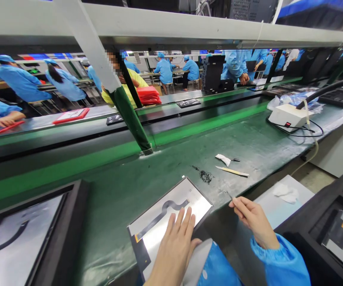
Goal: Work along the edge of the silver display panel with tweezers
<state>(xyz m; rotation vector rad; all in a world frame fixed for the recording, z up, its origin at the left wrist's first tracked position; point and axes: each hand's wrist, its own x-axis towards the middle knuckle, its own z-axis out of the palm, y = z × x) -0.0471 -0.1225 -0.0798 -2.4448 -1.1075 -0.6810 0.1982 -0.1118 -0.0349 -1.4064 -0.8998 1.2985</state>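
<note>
My left hand [176,244] lies flat with its fingers stretched out on a silver display panel [155,242]. A dark ribbon cable [164,212] with a gold end runs in a curve across the panel's back. Off the panel's right corner, my right hand [255,218] pinches a thin, dark, pointed thing [229,195], its kind too small to tell. Black scraps [205,176] lie in a small heap on the green bench, beyond the panel. Beside them are a yellow-handled knife [234,171] and a crumpled white wipe [223,159] with a short black piece.
Black foam trays with similar panels stand at the left [80,222] and right [302,222]. A white box with a black hose [290,116] sits farther right. A green slanted post [132,119] rises behind the bench. Co-workers in blue work beyond the conveyor [165,119].
</note>
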